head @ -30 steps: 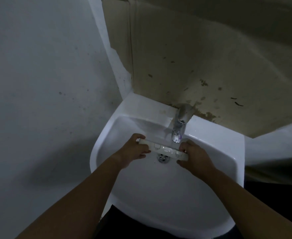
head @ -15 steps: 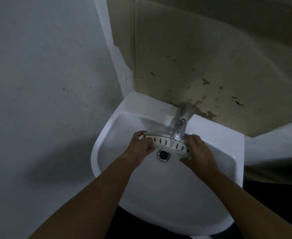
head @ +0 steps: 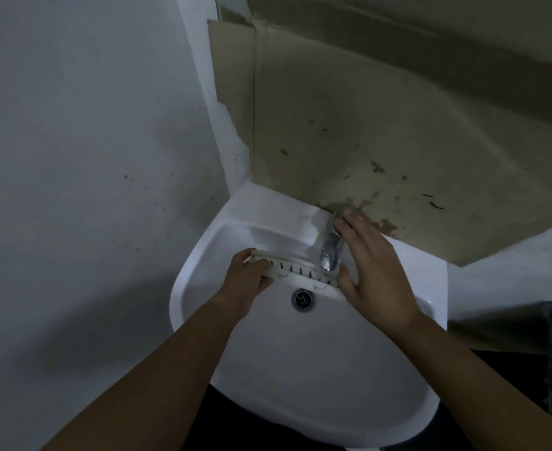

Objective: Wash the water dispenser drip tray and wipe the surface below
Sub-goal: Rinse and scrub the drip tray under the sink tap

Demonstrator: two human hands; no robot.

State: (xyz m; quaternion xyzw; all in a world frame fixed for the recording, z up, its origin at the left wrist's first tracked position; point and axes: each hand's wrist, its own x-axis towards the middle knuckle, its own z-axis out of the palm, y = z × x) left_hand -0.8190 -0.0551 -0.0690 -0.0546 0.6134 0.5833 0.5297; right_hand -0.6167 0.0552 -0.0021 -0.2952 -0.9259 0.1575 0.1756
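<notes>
Near the frame's centre, the left hand (head: 247, 281) pinched one end of the drip tray (head: 295, 267) under the tap (head: 331, 252), over the sink (head: 203, 255). The right hand (head: 374, 271) was spread, reaching for the tap. Held single-handed, the wet tray could slip and drop.

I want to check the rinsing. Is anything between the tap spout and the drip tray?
Nothing visible: the drip tray, held by the left hand, sits directly under the tap spout. The right hand is beside the spout.

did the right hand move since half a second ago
Yes. The right hand has let go of the tray and risen toward the tap, fingers now by its top.
</notes>
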